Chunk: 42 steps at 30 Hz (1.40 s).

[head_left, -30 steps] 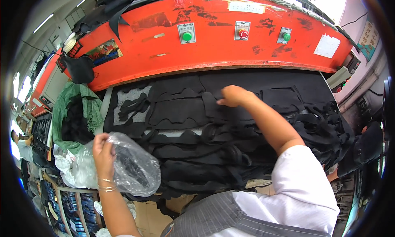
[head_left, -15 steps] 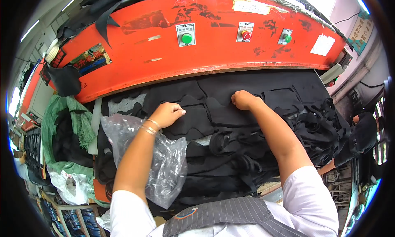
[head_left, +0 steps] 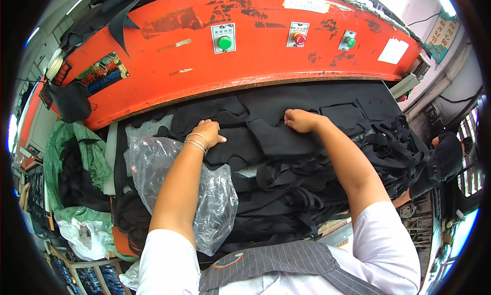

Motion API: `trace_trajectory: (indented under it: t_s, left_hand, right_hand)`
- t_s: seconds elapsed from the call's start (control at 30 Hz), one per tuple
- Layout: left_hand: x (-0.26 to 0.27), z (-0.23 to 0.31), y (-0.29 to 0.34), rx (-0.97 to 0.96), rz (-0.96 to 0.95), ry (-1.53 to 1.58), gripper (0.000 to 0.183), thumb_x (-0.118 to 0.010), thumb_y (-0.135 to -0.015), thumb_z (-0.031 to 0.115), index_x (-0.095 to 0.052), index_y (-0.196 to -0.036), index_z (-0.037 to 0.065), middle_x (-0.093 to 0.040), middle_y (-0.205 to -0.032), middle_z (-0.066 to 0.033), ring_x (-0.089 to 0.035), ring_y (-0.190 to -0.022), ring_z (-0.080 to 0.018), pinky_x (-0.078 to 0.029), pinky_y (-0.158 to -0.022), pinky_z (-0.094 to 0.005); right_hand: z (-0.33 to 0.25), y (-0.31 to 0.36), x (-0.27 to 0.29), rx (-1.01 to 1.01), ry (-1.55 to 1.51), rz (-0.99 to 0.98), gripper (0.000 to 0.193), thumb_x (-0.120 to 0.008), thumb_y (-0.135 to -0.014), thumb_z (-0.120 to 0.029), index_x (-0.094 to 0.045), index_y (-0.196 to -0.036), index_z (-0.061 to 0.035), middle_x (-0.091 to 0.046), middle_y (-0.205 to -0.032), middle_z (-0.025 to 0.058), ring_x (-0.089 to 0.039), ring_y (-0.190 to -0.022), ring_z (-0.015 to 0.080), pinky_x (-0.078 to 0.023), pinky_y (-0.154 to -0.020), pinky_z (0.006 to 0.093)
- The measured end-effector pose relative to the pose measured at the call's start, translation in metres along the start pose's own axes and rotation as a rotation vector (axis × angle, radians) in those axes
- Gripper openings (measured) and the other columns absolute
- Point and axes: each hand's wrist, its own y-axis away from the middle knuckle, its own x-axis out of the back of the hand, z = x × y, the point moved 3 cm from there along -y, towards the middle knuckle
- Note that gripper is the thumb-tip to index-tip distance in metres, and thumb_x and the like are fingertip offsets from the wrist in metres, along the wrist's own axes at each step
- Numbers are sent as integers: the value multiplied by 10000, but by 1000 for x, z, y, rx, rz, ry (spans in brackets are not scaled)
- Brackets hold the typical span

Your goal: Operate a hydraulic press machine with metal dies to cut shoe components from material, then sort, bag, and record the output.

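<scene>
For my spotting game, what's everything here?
Metal beam: one, orange, across top
Round buttons: three, two green, one red, on beam
Flat cut sheets: several, black, under both hands
Thin tangled strips: many, black, right
Crinkled plastic bag: one, clear, under left forearm
Woven sack: one, green, left
Crumpled plastic bag: one, white, by sack
Person in dark clothing: one, far right
Sleeves: two, white, bottom
Left hand: one, bare, left of centre
Right hand: one, bare, right of centre

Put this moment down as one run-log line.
Left hand: over black material, grip unclear | Right hand: fingers curled at black material, grip unclear | Plastic bag: beneath left forearm | Orange machine: beyond material
</scene>
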Motion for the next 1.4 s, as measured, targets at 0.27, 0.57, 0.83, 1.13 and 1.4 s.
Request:
trace_trajectory:
  t_s: [0.27, 0.57, 0.83, 1.13, 1.4]
  left_hand:
    - [6, 5, -4, -7, 58, 82, 546, -773, -751, 348, -627, -1163, 22, -543, -1247, -198, -491, -1198, -362, -407, -1018, -402]
    - [2, 4, 16, 41, -18, -39, 542, -697, -815, 390, -583, -1186, 11, -536, -1254, -182, -433, -1229, -368, -372, -1030, -465]
    - [10, -4, 99, -99, 627, 498, 417, -693, -807, 307, -545, -1009, -27, -626, -867, -263, -598, -874, -435, -479, -760, -467]
    - [-29, -6, 140, -22, 800, 1120, 463, -657, -881, 336, -511, -1154, -8, -629, -1093, -167, -625, -951, -292, -484, -848, -381]
    - [-52, -27, 166, -7, 368, 2087, 445, -681, -867, 132, -516, -1246, -31, -602, -1179, -135, -597, -1057, -238, -471, -946, -358]
  right_hand:
    - [-23, 86, 14, 158, -171, 90, 960, -790, -672, -478, -384, -1381, 26, -477, -1343, 250, -454, -1261, 359, -367, -1054, 395]
    - [-4, 250, -33, -23, -521, 545, 404, -748, -727, -189, -638, -1077, -19, -655, -1059, 136, -616, -1009, 292, -482, -896, 387]
    - [-68, 220, -5, 250, -2159, 1166, 616, -618, -856, -517, -543, -1221, -28, -592, -1204, 150, -567, -1084, 297, -434, -982, 466]
    - [-232, 33, -39, 157, -1929, 282, 539, -720, -832, -284, -523, -1248, -2, -614, -1141, 133, -589, -1052, 229, -449, -958, 385]
    - [-233, -34, 11, 97, -1036, 107, 772, -612, -834, -560, -509, -1214, 104, -580, -1183, 293, -560, -1136, 378, -447, -939, 408]
